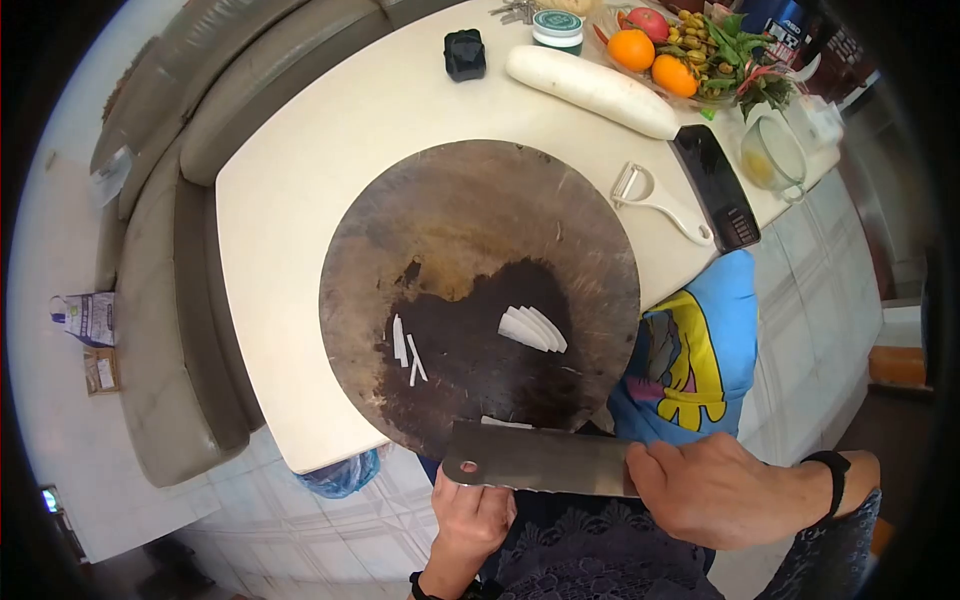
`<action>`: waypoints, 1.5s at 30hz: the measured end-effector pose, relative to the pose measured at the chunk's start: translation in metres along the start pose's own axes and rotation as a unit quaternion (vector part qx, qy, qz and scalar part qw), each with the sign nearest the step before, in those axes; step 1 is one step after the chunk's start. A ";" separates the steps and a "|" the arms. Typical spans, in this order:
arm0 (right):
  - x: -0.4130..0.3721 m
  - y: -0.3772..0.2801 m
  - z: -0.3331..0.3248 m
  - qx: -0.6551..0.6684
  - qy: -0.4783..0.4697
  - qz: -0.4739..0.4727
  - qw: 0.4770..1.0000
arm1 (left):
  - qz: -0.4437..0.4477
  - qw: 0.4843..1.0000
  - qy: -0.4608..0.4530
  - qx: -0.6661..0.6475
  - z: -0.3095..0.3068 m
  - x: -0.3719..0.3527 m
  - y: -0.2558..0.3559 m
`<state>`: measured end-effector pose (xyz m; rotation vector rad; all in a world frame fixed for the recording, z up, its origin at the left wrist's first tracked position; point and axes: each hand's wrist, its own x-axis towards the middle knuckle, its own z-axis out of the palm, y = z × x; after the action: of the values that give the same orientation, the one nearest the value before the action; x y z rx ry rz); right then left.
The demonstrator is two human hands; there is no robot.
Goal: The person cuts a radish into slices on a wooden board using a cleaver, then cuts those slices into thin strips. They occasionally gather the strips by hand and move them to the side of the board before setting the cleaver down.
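My right hand [705, 490] is wrapped round the handle end of a cleaver [560, 460], whose broad blade stretches left over the near edge of a round wooden chopping board [470, 200]. My left hand [473, 512] is closed, fingers curled at the blade's left end; the blade hides the fingertips and whatever they may hold. A thin white strip [507, 423] shows just beyond the blade. Overlapping white radish slices [532, 329] lie fanned on the board's wet dark patch. Several thin radish strips [401, 342] lie further left.
Behind the board lie a whole white radish [590, 90], a white peeler [662, 204], a black tray [718, 188] and a small black object [464, 55]. A fruit bowl with oranges [631, 50] and a glass cup [772, 155] stand at the back right. Blue printed cloth [735, 330] hangs right.
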<state>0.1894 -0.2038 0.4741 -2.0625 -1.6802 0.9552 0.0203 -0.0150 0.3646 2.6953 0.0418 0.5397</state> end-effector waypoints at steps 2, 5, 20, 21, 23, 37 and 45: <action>0.002 -0.001 -0.001 -0.007 0.004 0.002 1.000 | -0.010 1.000 0.016 -0.025 0.002 -0.002 0.000; 0.007 -0.001 -0.003 -0.034 -0.024 0.004 0.999 | -0.013 0.999 0.021 -0.026 0.003 -0.002 0.000; 0.029 -0.009 0.004 -0.011 0.034 -0.013 0.999 | -0.028 0.999 -0.004 -0.022 -0.001 -0.005 0.003; 0.027 -0.009 0.002 -0.032 0.023 -0.014 0.999 | -0.027 0.999 -0.005 -0.024 0.000 -0.004 0.003; 0.027 -0.010 0.004 -0.050 0.011 -0.015 0.999 | -0.026 0.999 0.008 -0.017 0.001 -0.004 0.003; 0.039 -0.007 0.005 -0.011 0.043 -0.016 0.999 | -0.047 0.998 0.021 -0.019 0.007 -0.009 0.005; 0.044 -0.013 0.006 -0.063 0.022 -0.028 0.997 | -0.037 0.999 0.033 -0.022 0.008 -0.013 0.002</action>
<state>0.1797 -0.1597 0.4647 -2.0870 -1.8058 0.7996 0.0119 -0.0214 0.3537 2.6217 0.1444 0.5998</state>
